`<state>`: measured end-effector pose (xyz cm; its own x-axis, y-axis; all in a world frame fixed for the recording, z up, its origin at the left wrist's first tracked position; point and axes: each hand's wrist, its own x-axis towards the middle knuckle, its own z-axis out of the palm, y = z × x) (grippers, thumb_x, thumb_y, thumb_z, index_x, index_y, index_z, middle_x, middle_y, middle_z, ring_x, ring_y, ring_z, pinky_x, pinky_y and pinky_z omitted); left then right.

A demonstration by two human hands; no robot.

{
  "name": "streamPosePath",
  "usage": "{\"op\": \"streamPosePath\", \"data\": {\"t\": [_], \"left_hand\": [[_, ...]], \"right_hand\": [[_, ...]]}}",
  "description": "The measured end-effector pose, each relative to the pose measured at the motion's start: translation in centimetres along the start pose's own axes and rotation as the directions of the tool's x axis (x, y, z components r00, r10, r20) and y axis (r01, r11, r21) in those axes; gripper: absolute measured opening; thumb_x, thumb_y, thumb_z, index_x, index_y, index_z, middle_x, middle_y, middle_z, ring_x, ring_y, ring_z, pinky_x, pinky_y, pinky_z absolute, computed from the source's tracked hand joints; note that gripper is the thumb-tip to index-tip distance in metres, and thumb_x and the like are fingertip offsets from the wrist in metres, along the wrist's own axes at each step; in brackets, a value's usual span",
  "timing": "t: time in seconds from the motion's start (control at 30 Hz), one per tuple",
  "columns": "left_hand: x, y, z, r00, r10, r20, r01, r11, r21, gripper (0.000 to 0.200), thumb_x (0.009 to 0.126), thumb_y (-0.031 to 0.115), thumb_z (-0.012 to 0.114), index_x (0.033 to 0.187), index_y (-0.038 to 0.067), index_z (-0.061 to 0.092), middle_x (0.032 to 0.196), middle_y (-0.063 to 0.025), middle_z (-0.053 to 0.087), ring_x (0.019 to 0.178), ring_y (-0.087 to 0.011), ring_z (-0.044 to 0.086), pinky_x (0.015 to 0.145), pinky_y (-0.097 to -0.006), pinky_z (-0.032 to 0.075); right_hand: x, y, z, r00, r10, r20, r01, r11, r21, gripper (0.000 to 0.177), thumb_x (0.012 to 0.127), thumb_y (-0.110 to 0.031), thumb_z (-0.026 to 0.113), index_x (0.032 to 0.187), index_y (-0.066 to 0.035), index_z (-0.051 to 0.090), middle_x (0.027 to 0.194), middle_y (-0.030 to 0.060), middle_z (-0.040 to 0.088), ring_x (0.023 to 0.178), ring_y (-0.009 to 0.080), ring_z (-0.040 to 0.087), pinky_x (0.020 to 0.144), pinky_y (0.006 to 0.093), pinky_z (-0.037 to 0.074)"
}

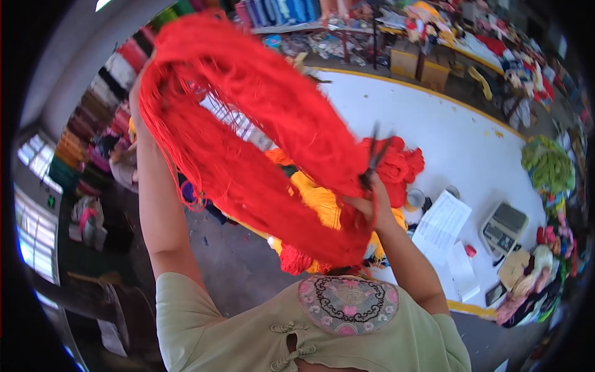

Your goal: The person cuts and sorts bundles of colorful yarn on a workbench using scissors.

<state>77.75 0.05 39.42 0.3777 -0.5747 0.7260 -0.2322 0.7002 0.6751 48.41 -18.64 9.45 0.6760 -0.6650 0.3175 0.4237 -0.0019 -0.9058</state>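
A large loop of red yarn point(248, 149) is stretched between my two raised hands. At its upper left end, my left hand point(141, 77) is mostly hidden behind the strands, so its fingers do not show. My right hand point(374, 201) is closed at the lower right end of the loop, with dark scissors point(374, 158) sticking up from it, their blades apart. Behind the loop lie yellow-orange yarn point(317, 197) and another red yarn bundle point(400, 162) on the white table point(452, 136).
Papers point(443, 220), a scale point(505, 228), a glass cup point(414, 199) and a phone point(495, 294) lie on the table's right side. Green yarn point(548, 164) hangs at its far edge. Another person point(126, 164) is at the left, near yarn racks.
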Motion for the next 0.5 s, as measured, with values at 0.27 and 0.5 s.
{"op": "streamPosePath", "data": {"t": [0.27, 0.5], "left_hand": [[-21.5, -0.1, -11.3, 0.386, -0.895, -0.224, 0.691, 0.442, -0.572, 0.031, 0.096, 0.015, 0.053, 0.119, -0.004, 0.059, 0.122, -0.0136, 0.065, 0.108, -0.0263, 0.065, 0.096, -0.0391, 0.052], [-35.5, -11.5, -16.7, 0.379, -0.579, -0.722, 0.878, 0.472, 0.083, 0.033, 0.093, 0.014, 0.060, 0.124, 0.002, 0.058, 0.113, -0.0068, 0.063, 0.102, -0.0129, 0.059, 0.088, -0.0270, 0.047]], "right_hand": [[3.7, -9.9, 4.4, 0.980, 0.152, 0.127, -0.196, 0.831, 0.521, 0.047, 0.082, -0.007, 0.053, 0.128, -0.001, 0.049, 0.099, 0.0107, 0.063, 0.069, 0.0155, 0.057, 0.056, 0.0251, 0.045], [7.9, -12.8, 17.9, 0.885, 0.352, 0.305, -0.408, 0.901, 0.145, 0.033, 0.084, -0.007, 0.063, 0.117, -0.002, 0.058, 0.087, 0.0062, 0.066, 0.063, 0.0116, 0.060, 0.053, 0.0240, 0.048]]}}
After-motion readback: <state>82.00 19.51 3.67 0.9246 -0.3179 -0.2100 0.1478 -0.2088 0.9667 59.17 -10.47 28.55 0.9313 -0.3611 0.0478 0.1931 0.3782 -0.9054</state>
